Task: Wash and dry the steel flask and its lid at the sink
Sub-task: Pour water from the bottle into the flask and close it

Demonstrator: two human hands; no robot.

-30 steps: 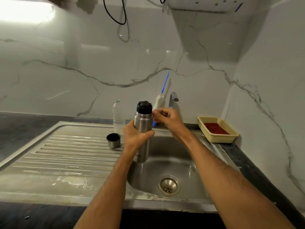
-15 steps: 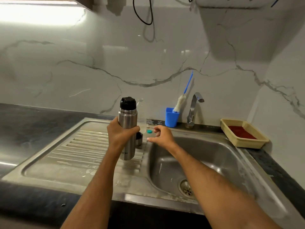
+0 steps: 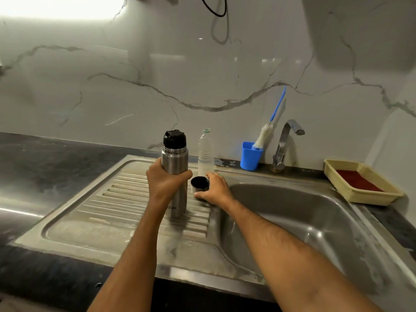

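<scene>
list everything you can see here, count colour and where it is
steel flask: 1, silver with a black stopper, upright on the ribbed drainboard
lid cup: 1, steel with a dark inside, mouth up on the drainboard, right of the flask
plastic bottle: 1, clear, behind the lid cup
blue cup: 1, blue, on the back ledge left of the tap
bottle brush: 1, white bristles and blue handle, standing in the blue cup
tap: 1, steel, behind the basin
sink: 1, steel, basin right, drainboard left
basket: 1, cream with a red pad inside, on the counter at right
cable: 1, black, hanging on the wall
left hand: grips the flask
right hand: fingers around the lid cup
</scene>
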